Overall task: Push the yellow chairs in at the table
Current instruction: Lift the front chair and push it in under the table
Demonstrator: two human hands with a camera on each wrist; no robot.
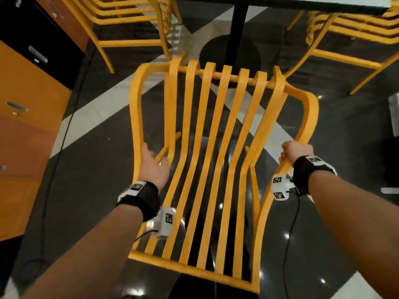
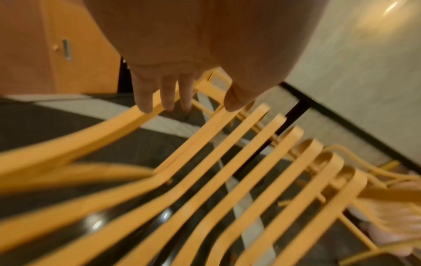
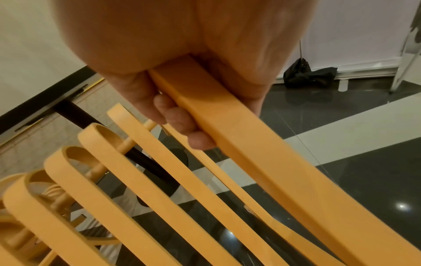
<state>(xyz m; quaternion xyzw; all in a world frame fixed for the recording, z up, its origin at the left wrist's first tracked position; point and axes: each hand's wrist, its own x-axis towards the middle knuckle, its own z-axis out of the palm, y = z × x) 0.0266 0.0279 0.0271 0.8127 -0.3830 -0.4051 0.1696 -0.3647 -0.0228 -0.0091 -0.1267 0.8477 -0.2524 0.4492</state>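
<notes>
A yellow slatted chair stands right in front of me, its seat pointing at the table and the table's black pedestal. My right hand grips the chair's right armrest, with the fingers curled under it. My left hand is at the left armrest with its fingers straight and their tips on the rail, the thumb apart over the first slat. Two more yellow chairs sit under the table, one at the far left and one at the far right.
Orange and black drawer cabinets line the left side close to the chair. A thin black cable runs over the dark glossy floor. A black bundle lies by the white wall on the right.
</notes>
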